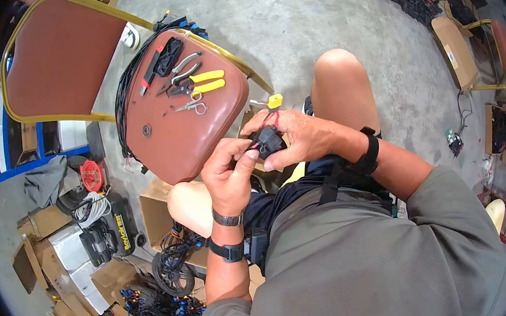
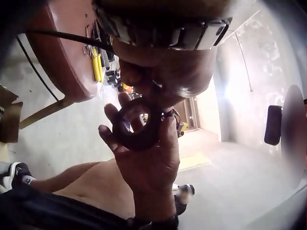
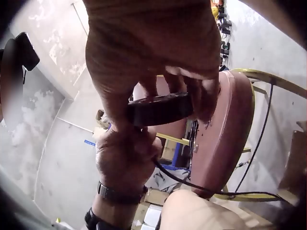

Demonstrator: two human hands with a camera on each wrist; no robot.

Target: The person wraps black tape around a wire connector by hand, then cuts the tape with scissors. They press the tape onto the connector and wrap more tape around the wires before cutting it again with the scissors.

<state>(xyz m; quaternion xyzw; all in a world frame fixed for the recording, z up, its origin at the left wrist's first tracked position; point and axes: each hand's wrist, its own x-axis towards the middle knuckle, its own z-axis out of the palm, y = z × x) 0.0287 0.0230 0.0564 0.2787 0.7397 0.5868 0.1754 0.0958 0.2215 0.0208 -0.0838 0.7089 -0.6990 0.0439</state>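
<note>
Both hands meet in front of the lap in the head view. The right hand (image 1: 303, 136) grips a black roll of tape (image 2: 139, 124), its fingers curled around the ring, which shows edge-on in the right wrist view. Close against it, the left hand (image 1: 229, 170) pinches a thin black cable (image 3: 175, 176) with thumb and fingers. Dark and red wires rise past the right fingers to a yellow connector (image 1: 274, 100). The pinched spot itself is hidden by the fingertips.
A brown padded chair (image 1: 186, 122) carries yellow-handled pliers (image 1: 210, 80), scissors (image 1: 196, 106), a small dark ring (image 1: 147, 130) and a bundle of black cables (image 1: 125, 104). Cardboard boxes (image 1: 158, 206), cable heaps (image 1: 164, 311) and a black cylinder (image 1: 121, 226) stand at the left.
</note>
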